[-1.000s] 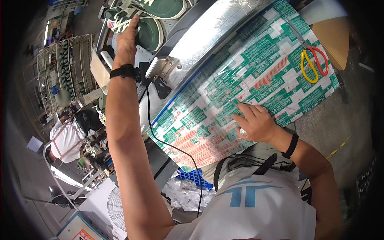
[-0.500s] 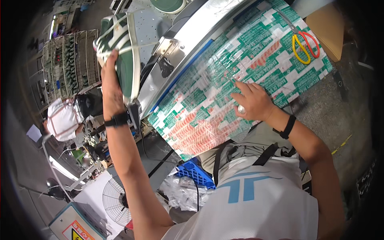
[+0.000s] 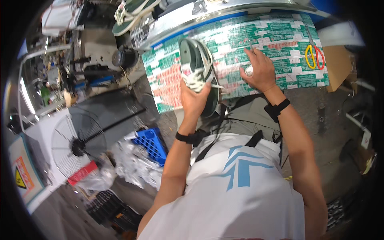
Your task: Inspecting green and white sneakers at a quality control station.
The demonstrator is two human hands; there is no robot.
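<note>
My left hand [image 3: 193,98] is closed around the front part of a green sneaker [image 3: 191,56] with white laces. The shoe is over the left half of a work table covered in green, white and red printed tape [image 3: 236,36], its heel toward the far side. A loose lace end sticks out to the right of my thumb. My right hand [image 3: 262,72] is over the middle of the table, fingers curled. A small pale, shiny round piece shows between its thumb and palm, and something thin shows by the fingertips; its kind is unclear.
Scissors with yellow and red handles [image 3: 311,57] lie at the table's right end. Beyond the far edge runs a metal-edged conveyor [image 3: 236,9], with another green shoe [image 3: 134,17] at its left. A fan [image 3: 78,146], a blue crate [image 3: 151,145] and clear plastic bags [image 3: 134,160] are lower left.
My left hand has brought the sneaker from beside the conveyor at upper left down to the table, heel now pointing away. My right hand stays over the table. The view has turned.
</note>
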